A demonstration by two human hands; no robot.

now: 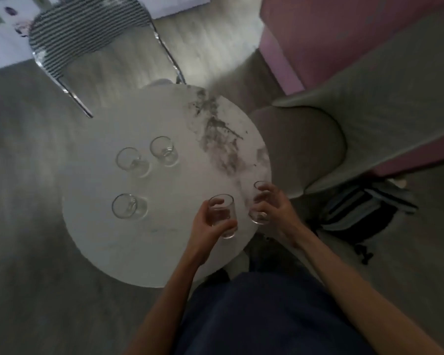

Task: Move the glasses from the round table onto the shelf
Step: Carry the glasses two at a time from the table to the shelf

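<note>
A round white marble table (164,242) stands below me. Three clear glasses stand on its left half: one (132,162) at the back left, one (164,151) beside it, one (128,206) nearer to me. My left hand (207,228) is wrapped around a fourth clear glass (223,213) near the table's front right. My right hand (273,207) grips a fifth glass (260,203) at the table's right edge. Whether these two glasses touch the tabletop I cannot tell. No shelf is in view.
A chair with a striped back and chrome legs (87,39) stands behind the table. A grey upholstered chair (369,119) sits to the right, against a pink wall (344,29). A dark striped bag (364,213) lies on the floor at the right.
</note>
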